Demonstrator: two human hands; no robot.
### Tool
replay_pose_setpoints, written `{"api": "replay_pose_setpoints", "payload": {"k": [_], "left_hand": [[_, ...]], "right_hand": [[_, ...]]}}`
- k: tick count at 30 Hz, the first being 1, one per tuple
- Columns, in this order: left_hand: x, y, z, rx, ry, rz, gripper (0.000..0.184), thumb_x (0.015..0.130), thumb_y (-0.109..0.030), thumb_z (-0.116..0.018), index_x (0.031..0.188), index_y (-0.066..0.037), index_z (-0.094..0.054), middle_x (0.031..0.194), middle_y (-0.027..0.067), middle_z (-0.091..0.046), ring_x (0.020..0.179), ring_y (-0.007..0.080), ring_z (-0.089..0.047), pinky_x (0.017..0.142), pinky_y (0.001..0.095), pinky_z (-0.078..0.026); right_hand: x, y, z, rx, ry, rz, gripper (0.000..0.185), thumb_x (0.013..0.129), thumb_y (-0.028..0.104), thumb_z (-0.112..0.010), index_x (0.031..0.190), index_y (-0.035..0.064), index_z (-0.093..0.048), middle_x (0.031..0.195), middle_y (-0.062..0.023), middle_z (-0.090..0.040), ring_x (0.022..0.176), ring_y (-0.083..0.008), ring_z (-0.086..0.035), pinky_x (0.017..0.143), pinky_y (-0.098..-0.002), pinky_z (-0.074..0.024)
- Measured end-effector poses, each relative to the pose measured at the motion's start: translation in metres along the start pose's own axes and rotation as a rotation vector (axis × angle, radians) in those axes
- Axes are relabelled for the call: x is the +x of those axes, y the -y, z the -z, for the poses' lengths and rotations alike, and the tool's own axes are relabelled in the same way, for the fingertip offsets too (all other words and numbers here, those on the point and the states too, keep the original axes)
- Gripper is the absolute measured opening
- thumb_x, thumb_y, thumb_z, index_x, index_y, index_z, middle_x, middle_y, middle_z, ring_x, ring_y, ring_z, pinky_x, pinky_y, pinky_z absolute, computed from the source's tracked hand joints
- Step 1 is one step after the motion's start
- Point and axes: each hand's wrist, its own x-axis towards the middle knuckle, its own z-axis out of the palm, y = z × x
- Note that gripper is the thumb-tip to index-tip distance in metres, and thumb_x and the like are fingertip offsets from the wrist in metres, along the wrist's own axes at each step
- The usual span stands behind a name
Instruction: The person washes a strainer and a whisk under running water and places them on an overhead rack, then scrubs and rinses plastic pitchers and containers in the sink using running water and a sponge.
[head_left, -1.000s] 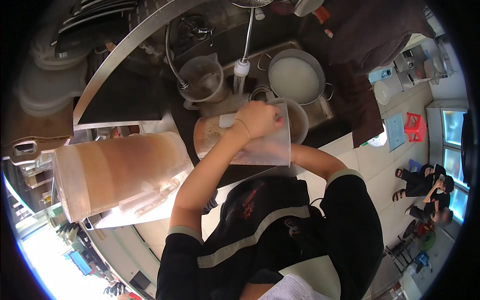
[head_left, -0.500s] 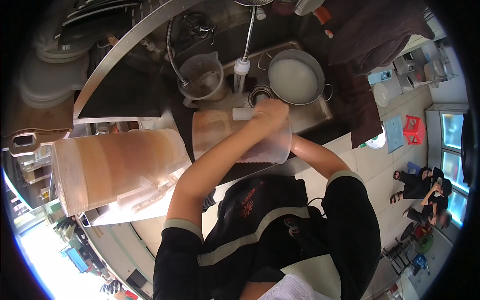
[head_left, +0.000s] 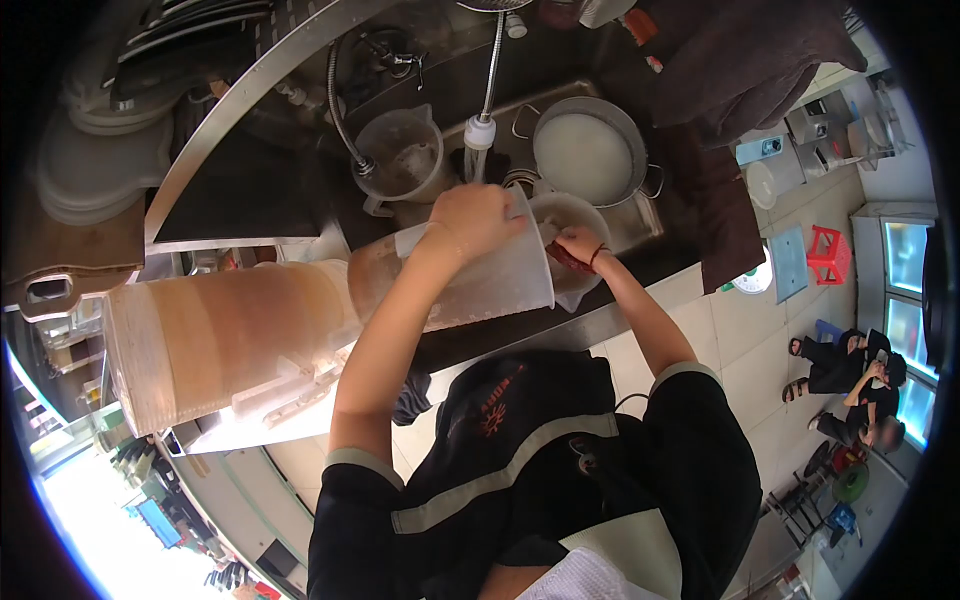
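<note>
My left hand (head_left: 475, 220) is closed on the upper rim side of a large translucent container (head_left: 490, 275), which lies tilted on its side with its mouth to the right. Just beyond that mouth, my right hand (head_left: 580, 245) holds a dark red item (head_left: 568, 260) over a translucent pitcher (head_left: 567, 211). Too little of the red item shows to name it. Water runs from a white-tipped hose tap (head_left: 480, 132) behind my left hand.
A pot of cloudy white liquid (head_left: 585, 155) and another pitcher (head_left: 400, 150) stand in the sink (head_left: 645, 215). A large tan container (head_left: 230, 340) lies at the left. Dark cloth (head_left: 730, 210) hangs at the right. Two people are at the far right.
The held container has shifted left and tilted. My left hand has moved left with it. My right hand, hidden inside or behind it earlier, now shows at the pitcher with the red item.
</note>
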Motion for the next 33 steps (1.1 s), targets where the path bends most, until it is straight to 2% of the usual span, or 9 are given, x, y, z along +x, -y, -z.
{"api": "replay_pose_setpoints", "payload": {"k": [6, 9, 12, 15, 24, 26, 30, 31, 33], "left_hand": [[-0.043, 0.051, -0.021, -0.407, -0.219, 0.042, 0.031, 0.065, -0.029, -0.064, 0.084, -0.005, -0.060, 0.074, 0.0108, -0.059, 0.068, 0.0233, -0.057, 0.064, 0.0307, -0.044], [-0.067, 0.087, -0.043, -0.541, -0.357, -0.004, 0.039, 0.067, -0.028, -0.065, 0.095, -0.004, -0.055, 0.071, 0.0108, -0.059, 0.065, 0.0202, -0.058, 0.059, 0.0291, -0.043], [-0.094, 0.111, -0.073, -1.048, -0.191, 0.303, 0.044, 0.070, -0.021, -0.066, 0.103, 0.001, -0.048, 0.070, 0.0090, -0.058, 0.060, 0.0125, -0.054, 0.053, 0.0241, -0.042], [-0.102, 0.132, -0.139, -1.275, -0.392, 0.465, 0.051, 0.075, -0.016, -0.061, 0.114, 0.001, -0.033, 0.071, 0.0058, -0.055, 0.058, 0.0098, -0.050, 0.053, 0.0214, -0.041], [-0.062, 0.137, -0.244, -1.568, -0.724, 0.464, 0.055, 0.080, -0.011, -0.055, 0.125, -0.006, -0.022, 0.099, 0.0104, -0.053, 0.092, 0.0142, -0.049, 0.081, 0.0248, -0.037], [-0.066, 0.142, -0.254, -1.541, -0.729, 0.496, 0.056, 0.080, -0.011, -0.055, 0.125, -0.005, -0.022, 0.099, 0.0102, -0.054, 0.092, 0.0144, -0.049, 0.081, 0.0249, -0.037], [-0.080, 0.161, -0.271, -1.395, -0.645, 0.614, 0.060, 0.080, -0.013, -0.055, 0.126, -0.002, -0.019, 0.102, 0.0097, -0.054, 0.092, 0.0137, -0.050, 0.080, 0.0245, -0.037], [-0.083, 0.162, -0.270, -1.399, -0.643, 0.615, 0.060, 0.080, -0.013, -0.055, 0.126, -0.002, -0.019, 0.102, 0.0097, -0.054, 0.092, 0.0137, -0.050, 0.080, 0.0245, -0.037], [-0.086, 0.165, -0.266, -1.192, -0.463, 0.737, 0.064, 0.079, -0.017, -0.054, 0.126, 0.002, -0.016, 0.103, 0.0089, -0.055, 0.092, 0.0131, -0.050, 0.079, 0.0239, -0.038]], "right_hand": [[0.039, 0.024, 0.023, 0.029, 0.151, 0.240, 0.028, 0.074, 0.027, -0.045, 0.071, 0.0048, -0.061, 0.068, -0.0159, -0.058, 0.065, -0.0271, -0.056, 0.063, -0.0350, -0.0421], [0.069, 0.096, 0.059, 0.164, -0.209, 0.313, 0.034, 0.074, 0.033, -0.053, 0.089, 0.0027, -0.055, 0.076, -0.0150, -0.058, 0.071, -0.0239, -0.056, 0.064, -0.0329, -0.0426], [0.143, 0.122, 0.043, 0.162, -0.690, 0.609, 0.049, 0.071, 0.039, -0.060, 0.098, 0.0015, -0.044, 0.087, -0.0146, -0.056, 0.079, -0.0247, -0.055, 0.067, -0.0306, -0.0428], [0.143, 0.175, 0.040, 0.473, -0.203, 0.408, 0.043, 0.071, 0.034, -0.062, 0.093, 0.0023, -0.044, 0.089, -0.0146, -0.055, 0.079, -0.0238, -0.054, 0.069, -0.0306, -0.0424], [0.094, 0.184, 0.021, 0.933, -0.056, 0.649, 0.033, 0.078, 0.017, -0.056, 0.102, 0.0018, -0.039, 0.088, -0.0071, -0.054, 0.074, -0.0149, -0.055, 0.066, -0.0267, -0.0433], [0.069, 0.160, 0.029, 0.585, -0.299, 0.490, 0.025, 0.078, 0.020, -0.054, 0.094, 0.0011, -0.048, 0.075, -0.0077, -0.058, 0.067, -0.0170, -0.057, 0.062, -0.0272, -0.0441], [0.012, 0.114, 0.027, -0.183, 0.142, 0.200, 0.044, 0.069, 0.044, -0.057, 0.075, 0.0007, -0.058, 0.054, -0.0103, -0.056, 0.061, -0.0216, -0.059, 0.058, -0.0332, -0.0449], [0.014, 0.082, -0.003, -0.211, 0.428, 0.116, 0.059, 0.065, 0.051, -0.060, 0.084, -0.0041, -0.050, 0.075, -0.0176, -0.057, 0.065, -0.0255, -0.057, 0.061, -0.0339, -0.0446], [-0.010, 0.043, -0.067, -0.534, 0.001, 0.570, 0.082, 0.062, 0.046, -0.064, 0.107, -0.0161, -0.037, 0.100, -0.0310, -0.048, 0.093, -0.0356, -0.052, 0.081, -0.0393, -0.0400]]}}
